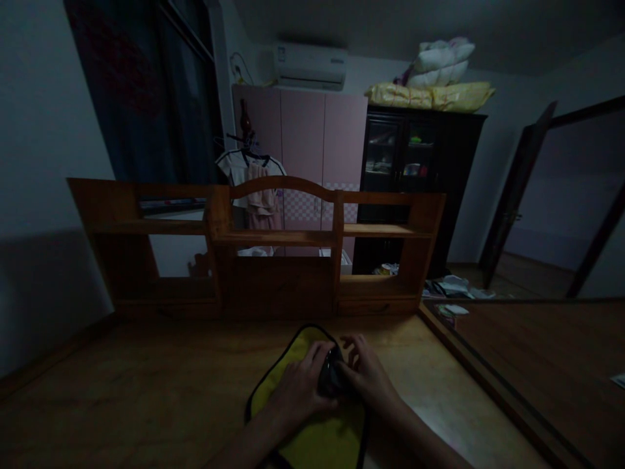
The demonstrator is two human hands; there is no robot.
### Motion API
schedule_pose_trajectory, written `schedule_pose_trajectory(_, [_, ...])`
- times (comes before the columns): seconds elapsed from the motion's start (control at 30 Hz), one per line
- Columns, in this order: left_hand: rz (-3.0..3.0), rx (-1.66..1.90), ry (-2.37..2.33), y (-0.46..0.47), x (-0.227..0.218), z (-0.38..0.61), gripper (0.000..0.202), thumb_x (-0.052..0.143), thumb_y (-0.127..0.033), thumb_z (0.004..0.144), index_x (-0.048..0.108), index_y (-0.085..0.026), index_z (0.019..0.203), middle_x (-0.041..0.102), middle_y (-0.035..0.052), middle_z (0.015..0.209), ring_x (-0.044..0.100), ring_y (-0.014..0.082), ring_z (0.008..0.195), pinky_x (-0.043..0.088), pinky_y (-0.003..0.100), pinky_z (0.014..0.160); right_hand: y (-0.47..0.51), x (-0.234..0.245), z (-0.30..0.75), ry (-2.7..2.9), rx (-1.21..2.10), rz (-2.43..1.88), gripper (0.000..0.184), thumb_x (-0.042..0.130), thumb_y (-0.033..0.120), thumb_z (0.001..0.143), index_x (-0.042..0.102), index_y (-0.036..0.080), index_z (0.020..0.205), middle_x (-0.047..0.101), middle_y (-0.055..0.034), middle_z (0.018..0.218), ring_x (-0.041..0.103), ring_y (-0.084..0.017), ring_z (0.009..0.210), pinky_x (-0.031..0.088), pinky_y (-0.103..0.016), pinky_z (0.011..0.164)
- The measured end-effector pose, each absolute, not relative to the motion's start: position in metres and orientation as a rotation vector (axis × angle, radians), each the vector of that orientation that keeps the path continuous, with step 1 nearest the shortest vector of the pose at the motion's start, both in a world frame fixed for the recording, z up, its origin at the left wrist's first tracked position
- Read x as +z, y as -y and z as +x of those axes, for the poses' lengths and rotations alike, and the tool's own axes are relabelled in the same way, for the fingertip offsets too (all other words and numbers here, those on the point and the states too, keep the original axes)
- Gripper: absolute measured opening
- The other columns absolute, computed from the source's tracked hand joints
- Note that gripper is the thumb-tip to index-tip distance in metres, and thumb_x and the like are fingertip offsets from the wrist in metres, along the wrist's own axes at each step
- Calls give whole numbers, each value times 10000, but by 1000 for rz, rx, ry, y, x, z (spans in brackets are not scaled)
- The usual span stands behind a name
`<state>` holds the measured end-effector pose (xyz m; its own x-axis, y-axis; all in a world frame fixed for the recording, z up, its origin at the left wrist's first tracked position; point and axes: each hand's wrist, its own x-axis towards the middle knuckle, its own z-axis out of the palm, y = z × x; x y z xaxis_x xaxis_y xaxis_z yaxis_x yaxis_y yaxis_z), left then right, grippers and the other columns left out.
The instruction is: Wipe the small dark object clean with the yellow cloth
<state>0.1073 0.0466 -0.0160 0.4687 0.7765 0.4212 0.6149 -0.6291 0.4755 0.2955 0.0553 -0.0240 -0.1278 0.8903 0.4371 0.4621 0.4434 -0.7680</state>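
A yellow flat piece with black edging, which looks like a cloth or a pouch, lies on the wooden surface in front of me. Above it, a small dark glossy rounded object is between my hands; the dim light hides its exact kind. My left hand is closed around its left side, fingers over the top and thumb below. At its right side, my right hand has bent fingers, with the thumb against the object. The forearms cover part of the yellow piece.
A low wooden shelf unit with open compartments stands along the far edge of the wooden surface. A raised wooden rail borders the right side. Beyond are a pink wardrobe, a dark cabinet and an open door.
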Motion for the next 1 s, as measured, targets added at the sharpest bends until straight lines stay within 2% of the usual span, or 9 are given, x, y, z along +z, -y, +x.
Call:
schedule_pose_trajectory(0.07, [2496, 887, -1189, -46, -17, 107, 864, 789, -316, 603, 330, -305, 1335, 469, 56, 1319, 584, 274, 1027, 500, 384, 874, -56, -27, 294, 1792, 644, -1213, 225, 605, 215, 782, 635, 175, 1001, 633, -46, 921, 575, -176, 754, 468, -286, 678])
schedule_pose_trajectory(0.13, [2563, 850, -1192, -45, -18, 106, 899, 789, -294, 600, 306, -319, 1358, 443, 63, 1354, 586, 286, 1037, 502, 400, 868, -56, -29, 293, 1806, 775, -1188, 164, 575, 230, 809, 660, 160, 929, 669, -38, 843, 604, -191, 757, 474, -287, 682])
schedule_pose_trajectory(0.33, [2663, 821, -1146, -40, -19, 107, 981, 780, -249, 608, 220, -341, 1408, 373, 71, 1422, 550, 305, 1125, 501, 412, 887, -53, -26, 289, 1699, 1115, -964, 308, 565, 186, 790, 639, 156, 1087, 694, -52, 1027, 623, -244, 967, 497, -337, 820])
schedule_pose_trajectory(0.53, [2628, 828, -1156, -41, -17, 106, 987, 804, -265, 589, 233, -341, 1391, 407, 64, 1389, 592, 284, 1046, 521, 412, 864, -49, -22, 289, 1585, 1363, -888, 405, 620, 145, 704, 622, 155, 1109, 693, -57, 1028, 625, -251, 967, 494, -377, 854])
schedule_pose_trajectory(0.63, [2638, 810, -1154, -41, -15, 106, 1007, 819, -277, 583, 224, -350, 1393, 406, 62, 1390, 596, 285, 1039, 524, 431, 861, -50, -29, 288, 1520, 1447, -830, 454, 640, 167, 707, 590, 164, 1159, 675, -68, 1098, 611, -260, 1035, 481, -391, 899])
schedule_pose_trajectory(0.77, [2644, 797, -1151, -40, -15, 106, 1048, 813, -199, 594, 187, -378, 1416, 365, 56, 1421, 591, 273, 1058, 528, 418, 865, -50, -37, 285, 1509, 1435, -799, 464, 634, 254, 783, 538, 176, 1230, 639, -80, 1175, 581, -266, 1111, 459, -414, 957])
schedule_pose_trajectory(1.0, [2686, 757, -1102, -43, -16, 105, 1128, 794, -102, 604, 110, -434, 1438, 291, 58, 1460, 544, 293, 1153, 534, 431, 879, -42, -27, 283, 1661, 1084, -891, 373, 555, 274, 863, 538, 173, 1221, 627, -98, 1202, 565, -261, 1140, 442, -429, 992])
